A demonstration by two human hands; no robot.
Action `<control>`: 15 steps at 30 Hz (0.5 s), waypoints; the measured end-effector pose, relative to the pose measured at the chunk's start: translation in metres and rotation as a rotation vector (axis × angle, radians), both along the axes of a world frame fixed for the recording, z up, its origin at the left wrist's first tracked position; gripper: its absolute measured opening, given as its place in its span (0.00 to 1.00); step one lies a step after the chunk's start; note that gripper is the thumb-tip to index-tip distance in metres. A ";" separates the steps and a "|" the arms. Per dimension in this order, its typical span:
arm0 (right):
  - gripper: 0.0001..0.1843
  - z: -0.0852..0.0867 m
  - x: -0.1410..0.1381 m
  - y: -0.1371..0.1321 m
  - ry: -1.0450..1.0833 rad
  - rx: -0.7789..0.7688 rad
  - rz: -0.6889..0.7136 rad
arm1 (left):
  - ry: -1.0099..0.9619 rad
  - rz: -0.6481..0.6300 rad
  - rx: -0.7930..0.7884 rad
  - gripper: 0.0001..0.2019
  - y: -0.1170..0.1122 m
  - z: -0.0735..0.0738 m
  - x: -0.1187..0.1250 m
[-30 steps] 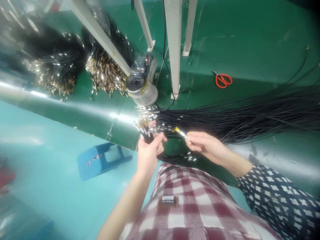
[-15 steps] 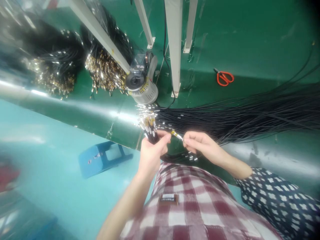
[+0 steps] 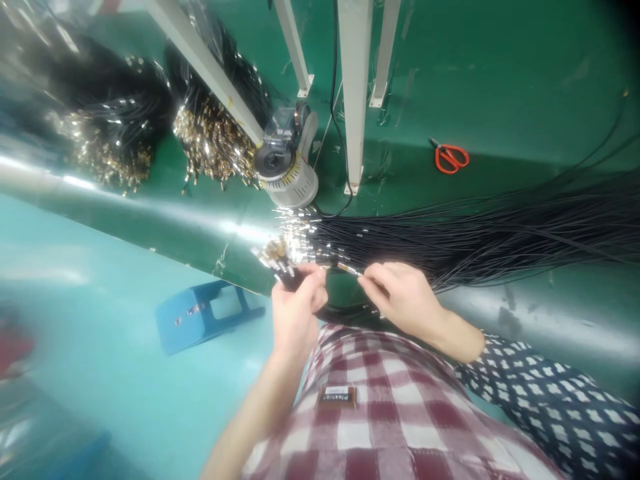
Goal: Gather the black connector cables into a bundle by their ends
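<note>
Grasping a bunch of black cable ends (image 3: 280, 263) in the left hand (image 3: 297, 310), over the near edge of the green bench (image 3: 500, 73); pinching one slim, pale piece (image 3: 349, 269) by its tip with the right hand (image 3: 400, 297), between both hands. Facing loose black cables (image 3: 450, 237) beyond, spread along that edge; farther in, a round grey device (image 3: 290, 179) and red-handled scissors (image 3: 451, 159); leftward, brass-tipped cable piles (image 3: 213, 143).

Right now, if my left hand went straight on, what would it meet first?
Probably the silver cable ends just beyond your left hand, though its height above them is unclear.
</note>
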State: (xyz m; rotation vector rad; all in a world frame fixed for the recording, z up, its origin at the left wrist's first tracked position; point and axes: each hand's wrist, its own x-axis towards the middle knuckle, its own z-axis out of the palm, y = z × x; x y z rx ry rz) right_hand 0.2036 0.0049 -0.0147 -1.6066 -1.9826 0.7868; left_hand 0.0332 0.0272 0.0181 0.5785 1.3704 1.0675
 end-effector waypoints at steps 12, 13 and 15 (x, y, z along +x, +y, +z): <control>0.15 -0.035 0.000 0.039 0.255 -0.325 -0.184 | -0.076 -0.045 -0.048 0.06 -0.011 -0.001 -0.013; 0.14 -0.036 0.000 0.043 0.207 -0.313 -0.177 | -0.076 -0.038 -0.057 0.06 -0.013 -0.002 -0.015; 0.15 -0.035 -0.002 0.049 0.138 -0.247 -0.178 | -0.075 -0.019 -0.080 0.07 -0.017 -0.006 -0.020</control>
